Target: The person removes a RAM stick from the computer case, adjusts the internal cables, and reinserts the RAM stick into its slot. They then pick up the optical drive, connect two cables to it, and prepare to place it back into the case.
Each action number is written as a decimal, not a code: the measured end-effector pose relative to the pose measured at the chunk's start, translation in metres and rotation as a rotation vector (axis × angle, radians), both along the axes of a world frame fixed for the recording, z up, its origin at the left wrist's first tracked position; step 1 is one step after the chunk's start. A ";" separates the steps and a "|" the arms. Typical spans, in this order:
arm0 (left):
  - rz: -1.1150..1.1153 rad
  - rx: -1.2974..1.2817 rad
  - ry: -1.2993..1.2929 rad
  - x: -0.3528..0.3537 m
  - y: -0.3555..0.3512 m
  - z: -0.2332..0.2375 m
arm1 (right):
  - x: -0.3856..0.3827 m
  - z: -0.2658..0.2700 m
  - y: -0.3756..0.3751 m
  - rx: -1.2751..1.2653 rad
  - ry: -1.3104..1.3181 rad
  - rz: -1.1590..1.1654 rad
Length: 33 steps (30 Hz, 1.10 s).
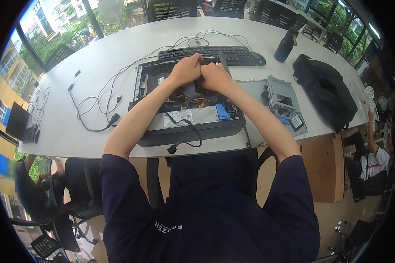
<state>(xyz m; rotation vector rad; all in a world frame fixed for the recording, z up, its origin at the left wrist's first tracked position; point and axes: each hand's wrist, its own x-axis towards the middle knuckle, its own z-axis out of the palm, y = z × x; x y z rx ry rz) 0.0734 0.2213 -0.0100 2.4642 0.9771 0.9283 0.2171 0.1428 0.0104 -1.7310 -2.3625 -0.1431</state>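
Note:
An opened desktop computer case (188, 136) lies on the table before me, its inside facing up. My left hand (188, 70) and my right hand (215, 76) meet over its far part, fingers curled close together. Whatever they grip is hidden behind the knuckles. Nearer to me in the case are a silver power supply (202, 116) with a white label and a blue plastic latch (224, 112). Loose wires (197, 101) run between the power supply and my hands. A black cable (193, 128) hangs over the front side, with its plug (172, 149) near the table edge.
Right of the case, a metal drive cage (281, 95) rests on a flat metal panel (255, 133). Behind stand a keyboard (241, 55), mouse (259, 59) and dark bottle (285, 45). A black bag (324, 90) lies far right; a power cord (94, 130) lies left. People sit nearby.

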 end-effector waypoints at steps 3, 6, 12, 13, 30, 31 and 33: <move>0.011 -0.019 0.011 0.000 -0.001 0.002 | 0.001 0.002 0.001 -0.052 0.025 -0.008; 0.017 -0.023 0.013 -0.001 -0.003 0.004 | 0.001 0.000 0.003 -0.053 0.055 -0.004; 0.020 -0.025 0.014 -0.001 -0.004 0.004 | 0.001 0.000 0.001 -0.050 0.093 -0.013; 0.021 -0.029 0.019 -0.001 -0.004 0.004 | 0.001 0.000 0.001 -0.043 0.106 -0.013; -0.040 0.024 0.107 -0.003 -0.002 -0.001 | -0.004 -0.001 -0.002 0.027 0.042 0.017; -0.044 0.024 0.107 -0.003 -0.001 -0.001 | -0.004 -0.001 -0.001 0.016 0.023 0.013; -0.034 0.026 0.116 -0.003 -0.002 0.000 | -0.003 -0.001 -0.001 0.004 0.052 0.013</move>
